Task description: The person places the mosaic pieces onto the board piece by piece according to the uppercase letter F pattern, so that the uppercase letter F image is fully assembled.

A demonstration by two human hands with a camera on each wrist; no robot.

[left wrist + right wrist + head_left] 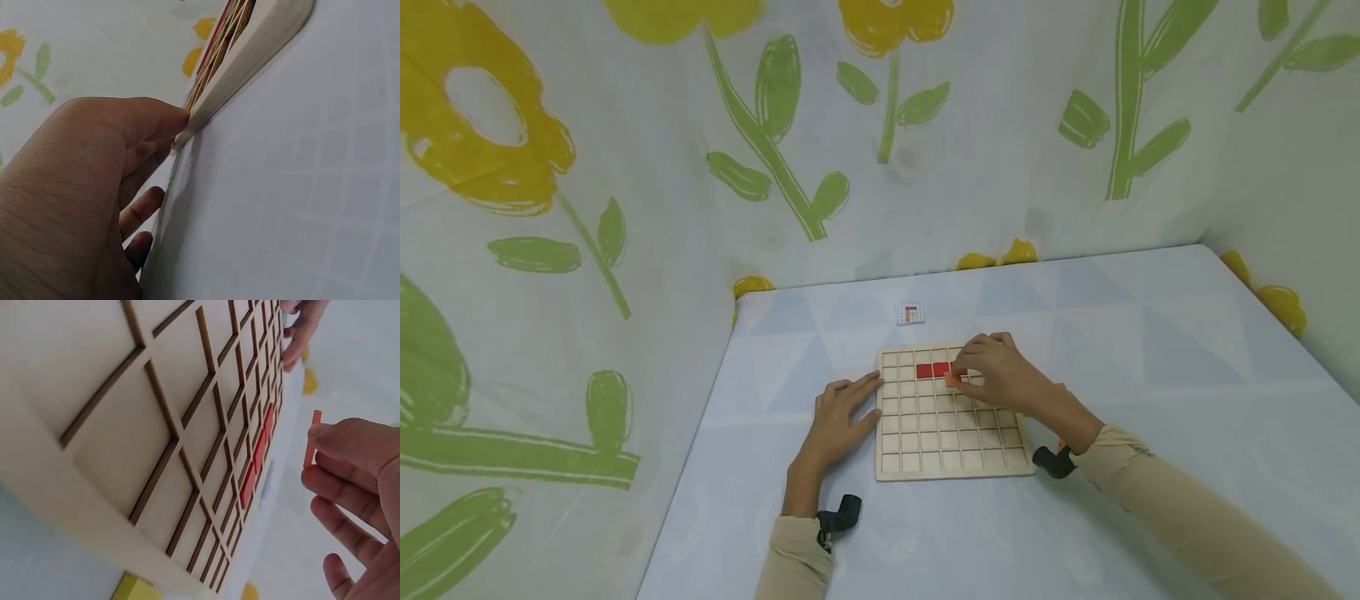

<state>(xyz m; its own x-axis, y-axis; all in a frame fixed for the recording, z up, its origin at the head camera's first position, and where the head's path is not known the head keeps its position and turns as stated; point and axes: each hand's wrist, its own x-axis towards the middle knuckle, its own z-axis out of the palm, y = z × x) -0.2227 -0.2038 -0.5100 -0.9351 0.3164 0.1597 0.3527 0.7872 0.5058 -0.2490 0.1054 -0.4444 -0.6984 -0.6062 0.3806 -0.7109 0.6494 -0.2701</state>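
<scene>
The right hand point(997, 372) pinches one orange tile point(952, 380) over one gridded board point(955, 477) (three red tiles point(259, 453) inside); the left hand point(838, 423), fingers extended, touches its edge.

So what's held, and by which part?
The right hand pinches an orange tile, thumb near its middle, finger at its lower end in the right wrist view. The left hand touches the board.

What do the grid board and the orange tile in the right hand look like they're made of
Grid board: pale, matte wood, likely plywood, judging by its brown, scorched-looking cut edges. Orange tile: smooth, evenly coloured, perhaps painted wood or plastic; the look leaves that open.
</scene>
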